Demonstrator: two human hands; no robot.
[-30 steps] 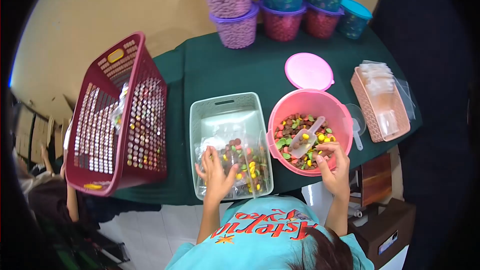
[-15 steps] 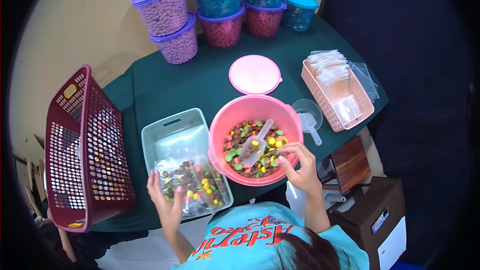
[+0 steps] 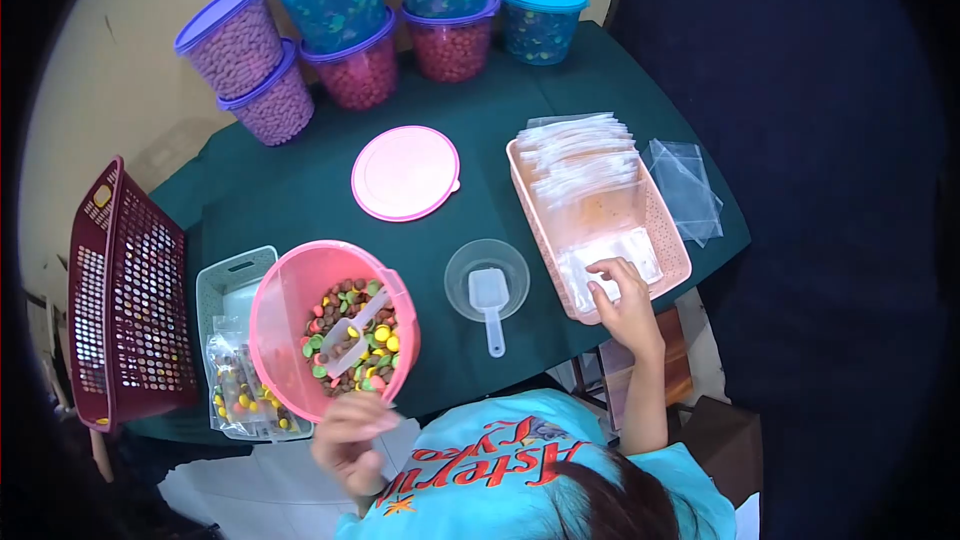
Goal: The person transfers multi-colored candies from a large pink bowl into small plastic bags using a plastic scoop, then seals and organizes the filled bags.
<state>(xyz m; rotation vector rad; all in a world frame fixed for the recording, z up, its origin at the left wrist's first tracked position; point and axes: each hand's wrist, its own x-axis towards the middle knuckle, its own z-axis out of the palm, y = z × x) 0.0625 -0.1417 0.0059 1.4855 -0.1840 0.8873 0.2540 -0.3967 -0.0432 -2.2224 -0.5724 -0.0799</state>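
While a pale green rectangular plastic tray (image 3: pixel 240 267) of filled clear bags (image 3: pixel 240 385) sits at left, a round pink plastic tub (image 3: pixel 287 310) of multicoloured sweets (image 3: pixel 383 336) stands right of it, a translucent plastic scoop (image 3: pixel 346 344) inside. The left hand (image 3: pixel 352 438), fingers bent, is by the tub's near rim (blurred; I cannot tell whether it grips anything). The right hand (image 3: pixel 628 308), thumb and fingers parted, is over flat transparent bags (image 3: pixel 637 248) in a peach rectangular plastic basket's (image 3: pixel 666 236) near end.

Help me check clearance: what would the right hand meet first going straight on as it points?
Probably the clear plastic bags lying flat in the peach basket; depth is unclear, so the right hand may be touching them.
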